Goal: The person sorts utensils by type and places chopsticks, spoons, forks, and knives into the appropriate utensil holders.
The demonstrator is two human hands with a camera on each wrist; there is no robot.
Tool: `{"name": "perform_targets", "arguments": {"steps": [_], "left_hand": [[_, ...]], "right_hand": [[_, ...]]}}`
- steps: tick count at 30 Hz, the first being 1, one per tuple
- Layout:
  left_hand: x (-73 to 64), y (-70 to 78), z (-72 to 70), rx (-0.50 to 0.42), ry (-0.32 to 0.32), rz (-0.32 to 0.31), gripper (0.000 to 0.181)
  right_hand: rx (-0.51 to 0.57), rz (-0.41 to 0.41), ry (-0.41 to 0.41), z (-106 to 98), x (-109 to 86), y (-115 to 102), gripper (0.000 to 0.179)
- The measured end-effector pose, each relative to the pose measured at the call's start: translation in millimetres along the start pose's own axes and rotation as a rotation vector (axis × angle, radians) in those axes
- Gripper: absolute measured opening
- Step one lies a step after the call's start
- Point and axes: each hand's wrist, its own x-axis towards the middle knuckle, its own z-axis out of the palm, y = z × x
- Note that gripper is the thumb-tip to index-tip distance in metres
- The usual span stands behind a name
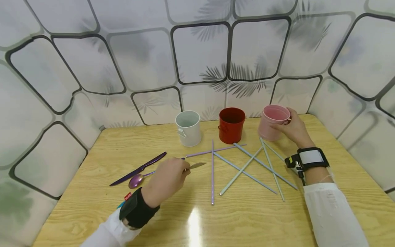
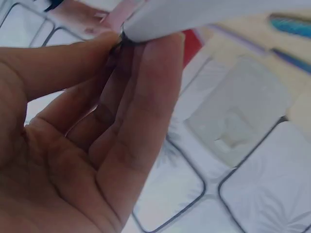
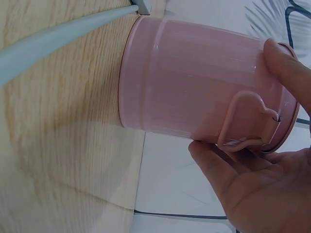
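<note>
My left hand pinches a slim metallic utensil between thumb and fingertips; its tapering, blade-like end points right. In the left wrist view, a pale utensil part runs off from the fingertips, and I cannot tell its kind. Beneath and beside this hand lie a purple spoon, its handle partly hidden, and a dark purple knife. At the right, my right hand grips a small pink bucket near its rim. The bucket stands upright, a folded handle loop facing the palm.
A white bucket and a red bucket stand along the back of the wooden table. Several thin lilac, light blue and pale green sticks lie crossed in the middle, some reaching close to the buckets. Patterned fabric hangs behind.
</note>
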Motion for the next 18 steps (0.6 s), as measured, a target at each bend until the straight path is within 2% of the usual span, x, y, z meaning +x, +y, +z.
{"name": "perform_targets", "arguments": {"steps": [4, 9, 18], "left_hand": [[15.1, 11.9, -12.8, -0.027, 0.076, 0.029, 0.015], [32.4, 27.6, -22.3, -0.066, 0.157, 0.073, 0.009], [68.8, 51.3, -34.4, -0.112, 0.205, 0.16, 0.01]], "right_hand": [[0.0, -0.006, 0.0, 0, -0.5, 2, 0.099], [0.0, -0.013, 0.003, 0, -1.8, 2, 0.099], [0.023, -0.018, 0.002, -1, -3.5, -2, 0.099]]}}
